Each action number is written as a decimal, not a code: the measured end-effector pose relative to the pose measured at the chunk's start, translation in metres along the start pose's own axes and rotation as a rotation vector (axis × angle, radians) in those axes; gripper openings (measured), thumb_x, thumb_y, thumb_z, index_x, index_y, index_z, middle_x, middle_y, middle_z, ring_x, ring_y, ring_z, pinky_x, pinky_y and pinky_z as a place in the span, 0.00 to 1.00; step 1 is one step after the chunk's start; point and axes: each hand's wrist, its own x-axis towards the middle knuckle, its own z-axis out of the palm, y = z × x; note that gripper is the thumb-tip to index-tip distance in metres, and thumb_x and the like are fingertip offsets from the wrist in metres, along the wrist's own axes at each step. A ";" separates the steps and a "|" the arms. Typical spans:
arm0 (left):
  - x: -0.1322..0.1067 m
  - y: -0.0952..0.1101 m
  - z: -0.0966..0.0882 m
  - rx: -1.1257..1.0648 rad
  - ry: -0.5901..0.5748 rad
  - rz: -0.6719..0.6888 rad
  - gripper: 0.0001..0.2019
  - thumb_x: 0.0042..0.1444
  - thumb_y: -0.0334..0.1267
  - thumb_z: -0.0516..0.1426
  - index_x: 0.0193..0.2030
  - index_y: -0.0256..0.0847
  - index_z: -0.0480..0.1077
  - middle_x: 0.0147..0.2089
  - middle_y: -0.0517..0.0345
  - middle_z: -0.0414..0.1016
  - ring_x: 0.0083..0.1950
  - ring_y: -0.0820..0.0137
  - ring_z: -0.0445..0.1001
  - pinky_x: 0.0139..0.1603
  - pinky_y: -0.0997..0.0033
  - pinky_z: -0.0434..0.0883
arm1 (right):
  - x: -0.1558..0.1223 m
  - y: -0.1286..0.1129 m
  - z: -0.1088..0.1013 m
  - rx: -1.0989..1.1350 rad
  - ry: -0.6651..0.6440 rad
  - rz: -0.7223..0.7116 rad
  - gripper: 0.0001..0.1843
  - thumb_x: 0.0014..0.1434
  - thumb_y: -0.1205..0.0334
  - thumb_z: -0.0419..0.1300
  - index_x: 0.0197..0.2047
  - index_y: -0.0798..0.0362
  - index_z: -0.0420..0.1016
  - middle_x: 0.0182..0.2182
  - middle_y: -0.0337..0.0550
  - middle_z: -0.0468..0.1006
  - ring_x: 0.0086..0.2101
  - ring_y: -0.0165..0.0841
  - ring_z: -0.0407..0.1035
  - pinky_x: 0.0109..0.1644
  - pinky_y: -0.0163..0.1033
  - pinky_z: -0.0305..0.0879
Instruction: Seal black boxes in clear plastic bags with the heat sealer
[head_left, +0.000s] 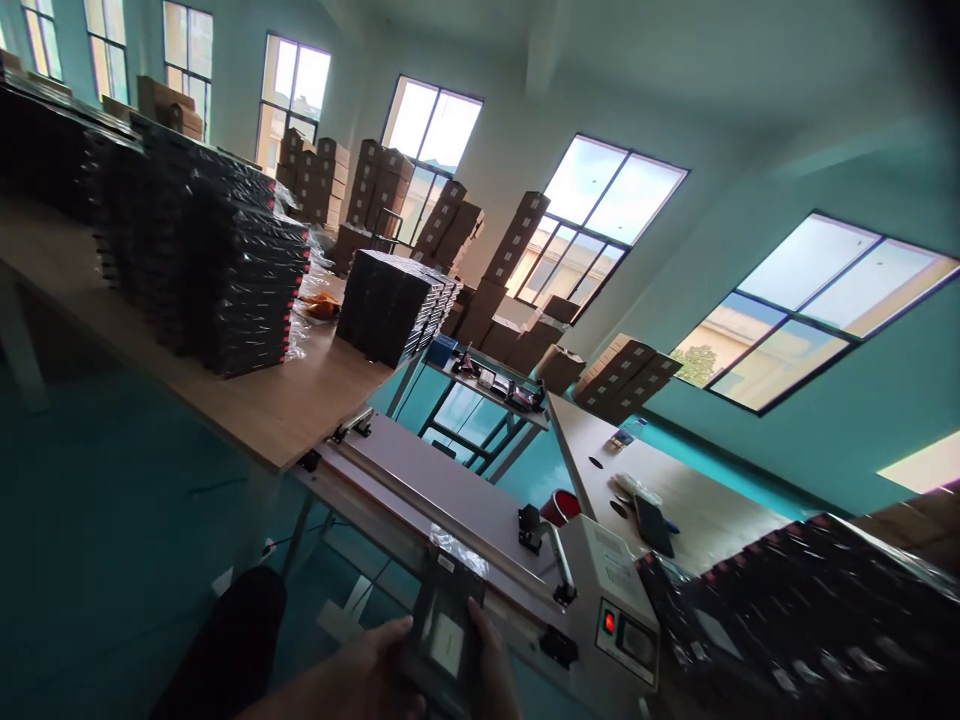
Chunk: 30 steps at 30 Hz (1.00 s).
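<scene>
A flat black box [442, 625] with a pale label is held between my two hands, low in the head view. My left hand [379, 665] grips its left side, thumb on top. On its right edge my right hand [491, 655] is closed, fingers mostly hidden underneath. Clear plastic film [459, 547] sticks out past the far end of the box, at the front edge of a long bar sealer [450, 505]. The sealer's control box [611, 575], with a lit red switch, stands to the right of my right hand.
Stacks of film-wrapped black boxes [259, 285] stand on the wooden table [315, 400] at left. More wrapped black boxes [795, 610] lie at right. A red bucket [561, 507] is behind the sealer. Cardboard cartons [626, 378] are piled along the windows.
</scene>
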 end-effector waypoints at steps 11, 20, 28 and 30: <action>0.015 -0.002 0.001 -0.046 -0.077 0.087 0.13 0.53 0.40 0.66 0.39 0.29 0.77 0.33 0.50 0.82 0.31 0.70 0.78 0.32 0.76 0.73 | -0.031 -0.033 0.017 -0.163 -0.030 0.063 0.32 0.37 0.32 0.70 0.30 0.55 0.79 0.28 0.46 0.83 0.34 0.48 0.79 0.36 0.47 0.75; 0.037 -0.012 -0.013 0.053 -0.228 0.197 0.22 0.39 0.48 0.73 0.36 0.31 0.82 0.37 0.47 0.83 0.39 0.65 0.78 0.41 0.72 0.71 | -0.027 -0.136 0.002 -0.960 0.054 -0.225 0.28 0.44 0.33 0.64 0.30 0.51 0.81 0.25 0.44 0.81 0.24 0.38 0.72 0.27 0.40 0.64; 0.052 -0.015 -0.025 0.124 -0.170 0.241 0.27 0.33 0.52 0.74 0.35 0.32 0.81 0.38 0.43 0.82 0.45 0.58 0.79 0.52 0.66 0.70 | 0.060 -0.165 0.044 -1.217 -0.036 -0.110 0.16 0.42 0.50 0.69 0.30 0.53 0.76 0.18 0.40 0.76 0.15 0.29 0.63 0.21 0.35 0.49; 0.052 -0.014 -0.024 0.142 -0.162 0.243 0.27 0.31 0.53 0.74 0.33 0.33 0.81 0.37 0.44 0.82 0.46 0.58 0.78 0.53 0.66 0.69 | 0.071 -0.159 0.050 -1.224 -0.128 -0.027 0.15 0.39 0.57 0.69 0.30 0.54 0.78 0.15 0.39 0.75 0.13 0.27 0.58 0.19 0.34 0.43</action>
